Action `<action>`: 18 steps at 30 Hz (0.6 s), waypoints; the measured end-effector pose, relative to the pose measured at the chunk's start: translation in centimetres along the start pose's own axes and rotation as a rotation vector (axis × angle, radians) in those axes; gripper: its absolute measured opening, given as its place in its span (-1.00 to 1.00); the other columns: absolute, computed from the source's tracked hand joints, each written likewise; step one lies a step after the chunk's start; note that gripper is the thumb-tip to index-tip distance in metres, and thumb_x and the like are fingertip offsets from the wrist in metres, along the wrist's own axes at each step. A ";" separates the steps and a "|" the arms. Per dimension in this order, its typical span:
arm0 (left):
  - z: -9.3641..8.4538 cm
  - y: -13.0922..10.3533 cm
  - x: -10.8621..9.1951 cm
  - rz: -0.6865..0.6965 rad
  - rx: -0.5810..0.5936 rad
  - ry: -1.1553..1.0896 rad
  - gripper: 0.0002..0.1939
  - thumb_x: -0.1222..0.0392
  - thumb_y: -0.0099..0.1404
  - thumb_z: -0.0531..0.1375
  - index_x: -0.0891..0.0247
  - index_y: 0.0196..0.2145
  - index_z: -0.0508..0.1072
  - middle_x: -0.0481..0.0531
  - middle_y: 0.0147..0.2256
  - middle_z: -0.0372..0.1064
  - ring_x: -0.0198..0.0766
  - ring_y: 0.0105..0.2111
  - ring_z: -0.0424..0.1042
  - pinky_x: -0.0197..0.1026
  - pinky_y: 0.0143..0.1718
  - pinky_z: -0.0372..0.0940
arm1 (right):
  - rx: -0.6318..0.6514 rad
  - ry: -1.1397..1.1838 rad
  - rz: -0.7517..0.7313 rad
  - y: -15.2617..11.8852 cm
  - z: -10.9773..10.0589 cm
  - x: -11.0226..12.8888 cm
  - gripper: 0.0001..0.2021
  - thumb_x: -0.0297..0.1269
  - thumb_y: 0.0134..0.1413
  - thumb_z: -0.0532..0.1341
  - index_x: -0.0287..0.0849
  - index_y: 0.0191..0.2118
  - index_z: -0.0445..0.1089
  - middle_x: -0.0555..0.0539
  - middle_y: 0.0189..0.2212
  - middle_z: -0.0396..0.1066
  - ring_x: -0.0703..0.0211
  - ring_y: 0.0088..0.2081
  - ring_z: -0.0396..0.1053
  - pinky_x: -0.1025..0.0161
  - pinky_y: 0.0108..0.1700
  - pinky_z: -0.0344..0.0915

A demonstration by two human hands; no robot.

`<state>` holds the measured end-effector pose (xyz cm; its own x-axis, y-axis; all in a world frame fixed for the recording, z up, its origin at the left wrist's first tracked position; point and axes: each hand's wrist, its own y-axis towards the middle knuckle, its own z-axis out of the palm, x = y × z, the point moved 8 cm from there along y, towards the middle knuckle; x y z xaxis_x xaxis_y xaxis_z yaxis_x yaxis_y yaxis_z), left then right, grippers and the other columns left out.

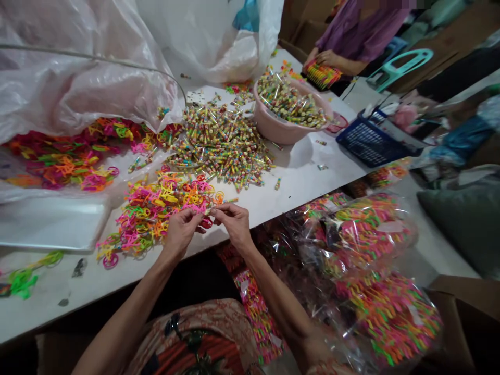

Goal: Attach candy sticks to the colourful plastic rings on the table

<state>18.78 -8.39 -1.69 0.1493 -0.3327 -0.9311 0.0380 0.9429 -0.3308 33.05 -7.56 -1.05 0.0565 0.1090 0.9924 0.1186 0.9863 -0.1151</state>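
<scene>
My left hand (pixel 182 229) and my right hand (pixel 233 221) meet at the table's front edge, both closed in a pinch. Between their fingertips is a small pale piece, too tiny to name. A magenta plastic part (pixel 206 223) shows right beside the left fingers; whether it is held I cannot tell. Just behind and left of my hands lies a loose heap of bright plastic toys (pixel 156 203) with ring-shaped parts. Farther back spreads a pile of small clear tubes with colourful filling (pixel 224 140).
A pink basin (pixel 279 130) heaped with tubes stands behind the pile. Plastic bags (pixel 97 94) cover the back left, near a white tray (pixel 54 221). Filled clear bags (pixel 375 229) lie right, below the blue basket (pixel 371 140). Across the table, a person in purple (pixel 359 36) holds colourful pieces.
</scene>
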 end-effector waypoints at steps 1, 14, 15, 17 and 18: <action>0.3 0.2 0.0 -0.004 0.016 -0.010 -0.59 -0.14 -0.08 0.34 0.31 -0.53 0.45 0.05 -0.59 0.45 -0.24 -0.55 0.44 -0.25 -0.53 0.32 | 0.001 -0.049 -0.013 0.4 -0.2 -0.1 -0.76 -0.08 -0.16 0.35 -0.18 -0.47 0.51 0.01 -0.60 0.44 0.29 -0.60 0.31 0.29 -0.48 0.31; -14.5 5.1 -12.9 0.381 -0.543 1.042 -0.75 0.27 0.21 0.10 0.25 -0.25 0.57 0.13 -0.18 0.53 -0.09 -0.16 0.46 -0.11 -0.06 0.27 | 0.024 -1.393 -0.048 10.9 -3.8 2.2 -0.73 -0.42 0.11 0.08 -0.26 -0.16 0.50 -0.28 -0.10 0.46 -0.05 -0.07 0.41 0.12 -0.09 0.26; -15.6 7.0 -13.2 0.300 -0.538 1.159 -0.72 0.30 0.22 0.07 0.28 -0.22 0.56 0.17 -0.14 0.52 -0.06 -0.11 0.45 -0.10 -0.04 0.26 | 0.040 -1.464 -0.027 11.2 -3.5 1.9 -0.70 -0.45 0.11 0.06 -0.28 -0.12 0.48 -0.30 -0.06 0.44 -0.06 -0.06 0.41 0.14 -0.11 0.25; -17.2 10.5 -13.1 0.140 -0.474 1.365 -0.70 0.32 0.22 0.05 0.32 -0.21 0.56 0.24 -0.13 0.51 0.01 -0.07 0.43 -0.05 -0.06 0.26 | 0.049 -1.546 0.012 11.5 -3.2 1.5 -0.68 -0.48 0.10 0.04 -0.33 -0.08 0.45 -0.35 -0.05 0.43 -0.06 -0.07 0.42 0.16 -0.14 0.23; -17.9 11.8 -13.1 0.095 -0.459 1.410 -0.70 0.33 0.20 0.06 0.34 -0.23 0.56 0.29 -0.15 0.51 0.05 -0.07 0.43 -0.03 -0.09 0.26 | 0.053 -1.569 0.038 11.5 -3.2 1.3 -0.68 -0.49 0.10 0.05 -0.34 -0.09 0.45 -0.36 -0.09 0.45 -0.05 -0.08 0.42 0.17 -0.15 0.22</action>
<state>-0.39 6.82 3.86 -0.9341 -0.2634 -0.2410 -0.2640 0.9641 -0.0305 37.63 3.52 -1.24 -0.9923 0.1151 0.0458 0.1057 0.9795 -0.1714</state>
